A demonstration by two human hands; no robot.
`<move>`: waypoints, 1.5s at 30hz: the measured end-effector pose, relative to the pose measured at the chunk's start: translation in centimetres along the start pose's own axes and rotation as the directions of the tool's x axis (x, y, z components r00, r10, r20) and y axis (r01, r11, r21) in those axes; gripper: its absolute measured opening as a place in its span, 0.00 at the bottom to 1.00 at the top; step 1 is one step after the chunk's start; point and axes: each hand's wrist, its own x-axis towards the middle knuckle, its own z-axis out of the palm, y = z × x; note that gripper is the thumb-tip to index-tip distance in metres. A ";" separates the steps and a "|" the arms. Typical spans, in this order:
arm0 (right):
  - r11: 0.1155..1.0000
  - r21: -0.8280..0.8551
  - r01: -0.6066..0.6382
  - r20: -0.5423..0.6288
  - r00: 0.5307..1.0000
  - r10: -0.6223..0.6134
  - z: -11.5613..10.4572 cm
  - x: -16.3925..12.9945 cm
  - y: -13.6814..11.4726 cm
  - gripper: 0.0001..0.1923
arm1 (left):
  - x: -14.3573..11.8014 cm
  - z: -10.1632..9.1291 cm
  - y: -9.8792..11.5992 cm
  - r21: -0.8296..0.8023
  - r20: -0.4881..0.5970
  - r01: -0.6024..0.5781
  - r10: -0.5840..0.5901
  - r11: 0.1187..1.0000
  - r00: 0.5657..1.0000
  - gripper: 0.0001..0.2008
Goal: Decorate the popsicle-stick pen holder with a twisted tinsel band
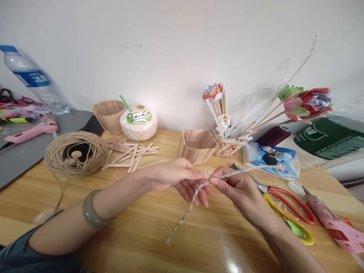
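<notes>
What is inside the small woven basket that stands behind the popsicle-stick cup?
The woven basket holds white strips, wooden sticks and paper flowers leaning right, plus one orange-white flower upright. Its bottom is hidden by these stems and by the stick cup in front.

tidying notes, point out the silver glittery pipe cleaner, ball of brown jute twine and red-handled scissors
silver glittery pipe cleaner point(186, 214), head view, lower hanging stretch
ball of brown jute twine point(76, 153), head view, wound top
red-handled scissors point(290, 204), head view, red handle loop
</notes>
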 end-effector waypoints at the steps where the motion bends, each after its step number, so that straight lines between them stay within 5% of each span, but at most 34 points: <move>1: 1.000 -0.004 0.000 -0.001 1.000 0.000 0.0 0.0 0.0 0.13 | 0.0 0.0 0.0 -0.005 0.011 0.011 -0.011 1.000 1.000 0.19; 8: 1.000 -0.008 -0.022 0.002 1.000 0.022 -0.1 -0.1 0.1 0.16 | 0.1 0.2 0.1 0.006 0.000 0.005 -0.005 1.000 1.000 0.11; 12: 1.000 0.014 -0.009 -0.024 1.000 0.009 -0.1 -0.1 0.1 0.15 | 0.2 0.5 0.4 0.021 -0.070 0.014 -0.012 1.000 0.997 0.12; 22: 0.999 -0.026 -0.037 0.018 0.999 0.038 0.0 0.0 -0.2 0.16 | 0.3 0.3 0.0 0.040 -0.053 0.008 -0.006 0.999 0.999 0.12; 28: 0.993 -0.066 -0.097 0.022 0.995 0.098 -0.3 -0.1 0.1 0.16 | 0.5 0.7 0.1 0.056 -0.205 -0.030 0.041 0.998 0.978 0.07; 34: 0.995 -0.058 -0.079 0.014 0.997 0.079 -0.3 0.0 0.4 0.17 | 0.7 0.9 0.0 0.125 -0.323 -0.040 0.079 0.991 0.943 0.13; 45: 0.996 0.081 -0.035 0.041 0.999 0.031 -0.2 0.1 0.2 0.11 | 0.5 0.3 -0.3 -0.014 -0.077 -0.032 0.031 0.999 0.997 0.14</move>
